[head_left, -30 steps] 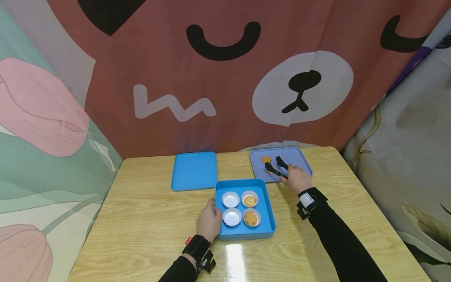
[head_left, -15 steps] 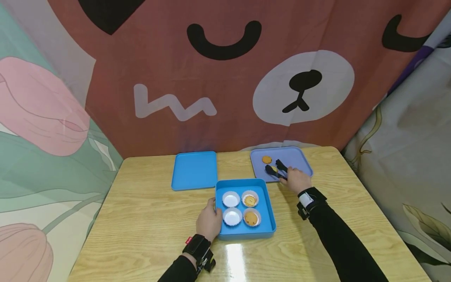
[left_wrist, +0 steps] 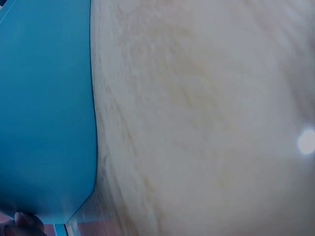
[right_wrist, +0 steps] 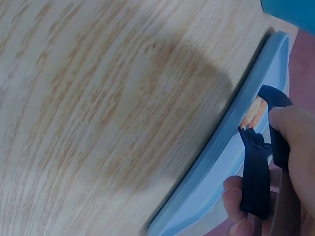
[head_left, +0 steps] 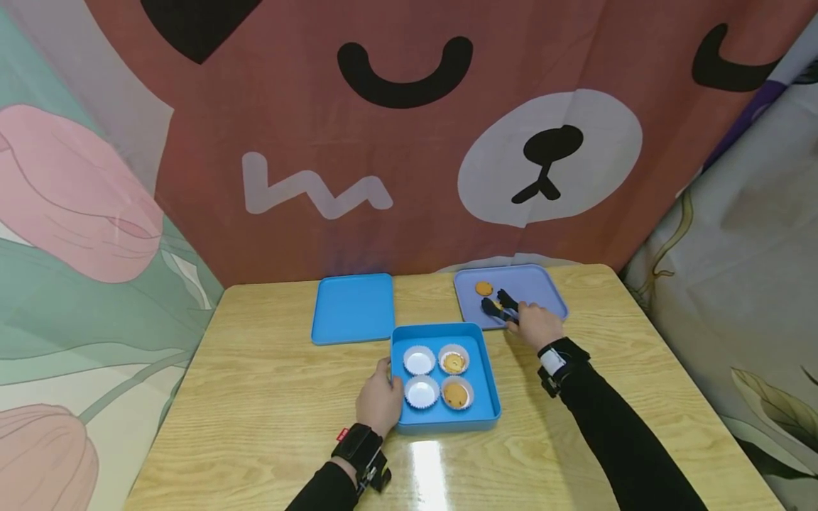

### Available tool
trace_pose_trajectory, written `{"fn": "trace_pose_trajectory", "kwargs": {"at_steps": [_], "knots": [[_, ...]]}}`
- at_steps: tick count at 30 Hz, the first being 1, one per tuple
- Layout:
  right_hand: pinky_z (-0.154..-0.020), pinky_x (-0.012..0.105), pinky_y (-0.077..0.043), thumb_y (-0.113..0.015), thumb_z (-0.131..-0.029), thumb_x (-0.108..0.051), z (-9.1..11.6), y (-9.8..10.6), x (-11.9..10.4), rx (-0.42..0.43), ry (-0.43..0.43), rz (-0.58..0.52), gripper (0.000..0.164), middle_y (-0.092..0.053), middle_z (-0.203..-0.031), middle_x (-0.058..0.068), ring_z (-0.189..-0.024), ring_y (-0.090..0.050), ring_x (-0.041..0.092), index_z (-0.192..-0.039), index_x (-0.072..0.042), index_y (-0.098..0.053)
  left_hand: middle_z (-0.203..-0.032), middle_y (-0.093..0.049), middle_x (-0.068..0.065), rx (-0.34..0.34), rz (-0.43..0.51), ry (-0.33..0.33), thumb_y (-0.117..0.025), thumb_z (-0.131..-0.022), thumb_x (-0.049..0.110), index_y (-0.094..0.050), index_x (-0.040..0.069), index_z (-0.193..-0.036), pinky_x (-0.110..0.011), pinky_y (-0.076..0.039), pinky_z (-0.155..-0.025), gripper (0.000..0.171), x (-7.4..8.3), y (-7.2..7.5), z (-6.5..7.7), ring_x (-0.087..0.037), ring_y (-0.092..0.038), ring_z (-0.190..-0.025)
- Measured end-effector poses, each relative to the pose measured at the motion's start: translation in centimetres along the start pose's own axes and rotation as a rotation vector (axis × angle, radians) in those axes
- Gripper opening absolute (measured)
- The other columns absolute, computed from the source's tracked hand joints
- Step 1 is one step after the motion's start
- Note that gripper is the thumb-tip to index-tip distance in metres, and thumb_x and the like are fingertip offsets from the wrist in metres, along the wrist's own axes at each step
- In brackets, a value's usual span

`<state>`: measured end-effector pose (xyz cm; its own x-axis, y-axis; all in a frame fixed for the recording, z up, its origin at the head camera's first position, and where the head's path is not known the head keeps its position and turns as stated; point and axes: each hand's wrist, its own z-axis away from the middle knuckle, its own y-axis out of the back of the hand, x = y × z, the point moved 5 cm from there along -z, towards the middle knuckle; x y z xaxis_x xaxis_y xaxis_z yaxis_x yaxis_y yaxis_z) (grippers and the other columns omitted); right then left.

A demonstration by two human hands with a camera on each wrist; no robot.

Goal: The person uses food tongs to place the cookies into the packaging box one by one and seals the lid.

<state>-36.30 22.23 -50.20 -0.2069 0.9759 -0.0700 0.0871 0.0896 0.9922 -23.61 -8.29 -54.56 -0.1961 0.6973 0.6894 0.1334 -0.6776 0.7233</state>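
Observation:
My left hand [head_left: 378, 403] holds the left side of a square blue box [head_left: 447, 428]; a fingertip shows at its wall in the left wrist view. Inside stand several white paper cups. The two left cups [head_left: 419, 360] hold nothing, while the right ones contain a cracker [head_left: 454, 364] and a brown cookie [head_left: 455, 396]. My right hand [head_left: 539, 328] grips black tongs [head_left: 492, 309] over the purple tray [head_left: 540, 280]. In the right wrist view, a cookie [right_wrist: 253, 114] shows between the tong tips, partly hidden by the tray's rim. Another round cookie [head_left: 483, 289] lies on the tray's far left.
A flat blue tray [head_left: 353, 310] lies behind the box on the left, close to its back corner. The wooden table [head_left: 268, 383] ends at a wall hanging [head_left: 409, 241] with a bear face. Patterned cloth hangs at both sides.
The tong tips have drawn slightly closer together around the cookie on the purple tray, and the right hand has shifted a little to the left. The left hand and box stay put.

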Motion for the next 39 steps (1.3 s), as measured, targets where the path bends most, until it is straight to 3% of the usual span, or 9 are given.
{"fn": "trace_pose_trajectory", "kwargs": {"at_steps": [14,20,25,32,39], "knots": [[-0.042,0.037,-0.038,-0.065,-0.083,-0.031,0.2,0.1,0.3,-0.022,0.027,-0.016,0.037,-0.05,-0.064,0.011,-0.049,-0.05,0.024,-0.089,0.004,-0.056,-0.054,-0.047,-0.001,-0.005,0.001,0.005,-0.048,-0.089,0.023,-0.049,0.009,-0.129,-0.032,-0.033,-0.043,0.042,0.0,-0.1,-0.1,-0.015,-0.048,-0.049],[-0.041,0.035,-0.036,-0.065,-0.083,-0.031,0.3,0.6,0.2,-0.001,0.051,-0.019,0.037,-0.048,-0.062,0.01,-0.046,-0.046,0.021,-0.089,0.004,-0.056,-0.065,-0.059,-0.005,0.003,-0.01,0.007,-0.049,-0.089,0.023,-0.05,0.009,-0.128,-0.032,-0.039,-0.046,0.041,-0.1,-0.1,-0.1,-0.016,-0.056,-0.056],[-0.04,0.033,-0.036,-0.064,-0.084,-0.031,0.4,1.6,-0.1,0.03,0.073,-0.012,0.041,-0.05,-0.065,0.011,-0.046,-0.046,0.02,-0.1,0.006,-0.057,-0.057,-0.051,-0.003,-0.003,-0.003,0.013,-0.048,-0.089,0.023,-0.049,0.01,-0.129,-0.032,-0.035,-0.043,0.042,-0.1,-0.1,-0.1,-0.015,-0.051,-0.051],[-0.042,0.033,-0.037,-0.063,-0.085,-0.034,0.7,3.5,-0.8,0.081,0.099,-0.009,0.044,-0.05,-0.066,0.011,-0.046,-0.045,0.019,-0.101,0.006,-0.056,-0.053,-0.045,0.001,-0.002,0.005,0.01,-0.048,-0.089,0.023,-0.049,0.009,-0.129,-0.031,-0.031,-0.042,0.042,-0.1,-0.2,-0.1,-0.014,-0.046,-0.048],[-0.047,0.038,-0.044,-0.063,-0.084,-0.035,1.5,5.1,-2.5,0.172,0.155,0.003,0.051,-0.058,-0.077,0.018,-0.055,-0.054,0.025,-0.112,0.006,-0.056,-0.066,-0.06,-0.005,0.009,-0.006,-0.005,-0.049,-0.088,0.023,-0.05,0.009,-0.127,-0.031,-0.038,-0.045,0.042,-0.2,-0.3,-0.1,-0.015,-0.054,-0.055]]}}
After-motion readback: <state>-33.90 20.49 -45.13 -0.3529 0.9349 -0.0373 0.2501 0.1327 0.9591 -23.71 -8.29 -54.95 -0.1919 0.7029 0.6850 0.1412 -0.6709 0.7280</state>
